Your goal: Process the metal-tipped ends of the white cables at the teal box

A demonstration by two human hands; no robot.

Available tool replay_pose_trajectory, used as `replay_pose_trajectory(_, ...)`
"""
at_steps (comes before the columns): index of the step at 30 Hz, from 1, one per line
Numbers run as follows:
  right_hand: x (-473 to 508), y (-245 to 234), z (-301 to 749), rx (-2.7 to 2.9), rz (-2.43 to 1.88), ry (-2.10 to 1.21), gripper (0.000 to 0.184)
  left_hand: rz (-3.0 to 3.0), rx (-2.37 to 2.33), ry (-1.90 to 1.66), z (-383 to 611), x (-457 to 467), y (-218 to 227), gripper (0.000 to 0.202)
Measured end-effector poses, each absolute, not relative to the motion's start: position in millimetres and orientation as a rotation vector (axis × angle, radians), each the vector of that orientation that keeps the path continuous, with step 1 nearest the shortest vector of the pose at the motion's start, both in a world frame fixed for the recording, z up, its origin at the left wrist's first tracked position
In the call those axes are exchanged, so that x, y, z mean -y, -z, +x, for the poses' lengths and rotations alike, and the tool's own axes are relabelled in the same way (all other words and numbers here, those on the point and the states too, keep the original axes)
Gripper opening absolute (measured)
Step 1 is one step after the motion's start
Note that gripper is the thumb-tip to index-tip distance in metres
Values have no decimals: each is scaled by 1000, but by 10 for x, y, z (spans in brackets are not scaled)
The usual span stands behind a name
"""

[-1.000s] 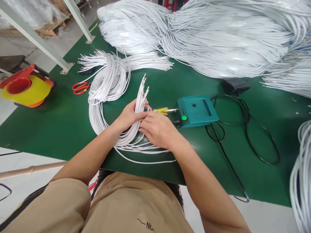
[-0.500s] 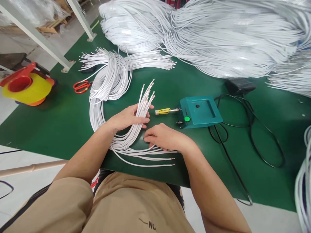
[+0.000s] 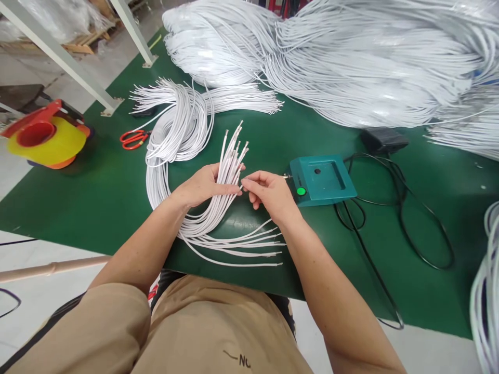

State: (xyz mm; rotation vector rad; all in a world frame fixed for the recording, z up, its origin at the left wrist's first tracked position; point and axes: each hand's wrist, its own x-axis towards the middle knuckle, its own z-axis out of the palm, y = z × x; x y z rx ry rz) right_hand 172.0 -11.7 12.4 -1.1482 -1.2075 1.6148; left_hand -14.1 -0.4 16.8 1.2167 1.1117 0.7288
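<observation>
My left hand (image 3: 200, 187) is closed around a bundle of white cables (image 3: 230, 171), whose stripped ends fan upward past the thumb. Close beside it, my right hand (image 3: 268, 193) pinches a single white cable (image 3: 241, 187) between thumb and fingertips. Below the hands, several loose cable ends (image 3: 249, 253) lie spread on the table, pointing right. The bundle curves back left into a coil of white cables (image 3: 156, 179). Just right of my right hand sits a teal device (image 3: 322, 179) with a green button; the hand hides most of its yellow-tagged metal tip.
Red-handled scissors (image 3: 133, 139) lie at the left, near a yellow tape roll in a red dispenser (image 3: 47, 137). Large piles of white cable (image 3: 362, 62) cover the back of the green table (image 3: 97, 208). A black cord (image 3: 421, 249) loops at the right, by a black block (image 3: 384, 139).
My right hand has moved up from the loose cables to beside my left hand and now pinches one cable. The left hand keeps its hold on the bundle.
</observation>
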Motion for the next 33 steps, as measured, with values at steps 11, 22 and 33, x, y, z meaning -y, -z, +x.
replay_pose_trajectory(11,110,-102,1687,938,-1091,-1573,22,1348,-1265,-868,30,68,-148,35)
replay_pose_trajectory(22,86,-222,1768,835,-974,-1813,23,1210,-1106,-978,163,143,-149,32)
replay_pose_trajectory(33,98,-202,1795,742,-885,-2021,38,1205,-1037,-990,171,133,-137,36)
